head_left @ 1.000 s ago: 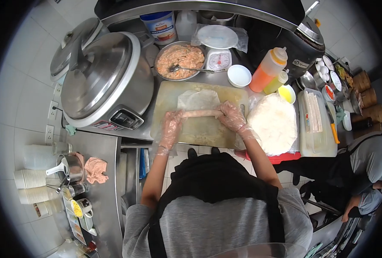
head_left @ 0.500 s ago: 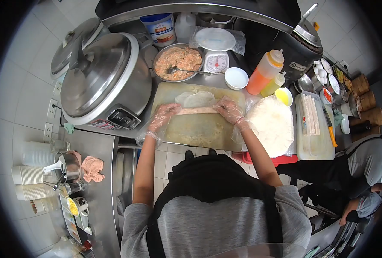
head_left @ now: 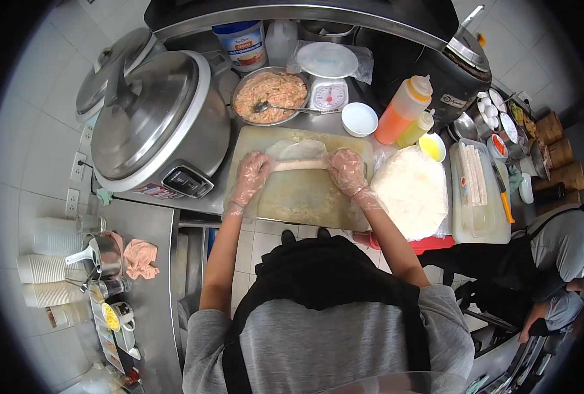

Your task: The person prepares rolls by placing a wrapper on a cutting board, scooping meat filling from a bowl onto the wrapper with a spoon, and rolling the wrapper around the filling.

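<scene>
A long, thin spring roll [head_left: 300,165] lies across the upper half of the cutting board [head_left: 292,197]. My left hand [head_left: 254,172], in a clear plastic glove, has its fingers curled over the roll's left end. Around the right end close the fingers of my right hand [head_left: 346,169], gloved the same way. Behind the roll, a loose flap of pale, thin wrapper [head_left: 297,150] is spread on the board. A metal bowl of orange-flecked filling [head_left: 272,95] with a spoon in it stands just beyond the board.
A large rice cooker [head_left: 160,118] stands left of the board. At the back are a kitchen scale [head_left: 328,96] and a white bowl [head_left: 359,119]. Squeeze bottles [head_left: 403,108], a wrapper stack [head_left: 410,194] and a tray of finished rolls [head_left: 474,174] with a knife [head_left: 504,197] sit right. A co-worker [head_left: 561,249] stands far right.
Both hands have curled more tightly over the roll's ends, and the roll has moved slightly away from me onto the wrapper. Less of the wrapper shows behind it.
</scene>
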Demonstrator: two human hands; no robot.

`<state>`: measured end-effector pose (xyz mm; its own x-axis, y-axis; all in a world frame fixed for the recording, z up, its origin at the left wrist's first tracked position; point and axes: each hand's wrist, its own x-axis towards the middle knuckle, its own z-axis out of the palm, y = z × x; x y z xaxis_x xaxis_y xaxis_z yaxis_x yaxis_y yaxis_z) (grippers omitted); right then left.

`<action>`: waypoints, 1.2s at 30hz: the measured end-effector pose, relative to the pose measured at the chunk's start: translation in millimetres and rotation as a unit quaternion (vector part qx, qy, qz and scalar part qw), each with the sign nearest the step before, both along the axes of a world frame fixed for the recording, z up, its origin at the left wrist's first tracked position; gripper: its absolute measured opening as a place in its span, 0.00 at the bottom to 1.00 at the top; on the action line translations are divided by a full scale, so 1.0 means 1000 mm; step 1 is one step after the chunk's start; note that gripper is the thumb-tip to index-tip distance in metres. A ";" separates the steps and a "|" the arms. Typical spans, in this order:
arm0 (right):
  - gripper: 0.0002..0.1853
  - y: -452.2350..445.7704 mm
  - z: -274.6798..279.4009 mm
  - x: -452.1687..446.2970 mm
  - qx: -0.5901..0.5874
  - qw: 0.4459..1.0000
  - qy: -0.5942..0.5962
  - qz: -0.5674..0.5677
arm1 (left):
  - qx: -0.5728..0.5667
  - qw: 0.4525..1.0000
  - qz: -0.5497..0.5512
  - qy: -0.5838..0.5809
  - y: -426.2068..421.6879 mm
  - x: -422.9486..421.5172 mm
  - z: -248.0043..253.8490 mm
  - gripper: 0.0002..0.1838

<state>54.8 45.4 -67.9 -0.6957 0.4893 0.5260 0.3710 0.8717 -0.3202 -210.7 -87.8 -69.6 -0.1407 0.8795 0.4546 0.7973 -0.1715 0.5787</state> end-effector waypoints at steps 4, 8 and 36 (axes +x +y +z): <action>0.11 0.015 -0.003 -0.002 -0.047 0.998 -0.025 -0.014 | 0.034 0.999 -0.015 0.020 -0.009 0.000 -0.004 0.16; 0.13 0.014 0.002 -0.007 -0.048 0.999 0.000 -0.014 | 0.066 0.996 -0.016 0.060 -0.006 -0.004 -0.012 0.18; 0.18 0.031 0.008 -0.008 -0.215 0.968 -0.112 0.059 | -0.130 0.987 -0.032 -0.092 0.000 -0.028 -0.015 0.17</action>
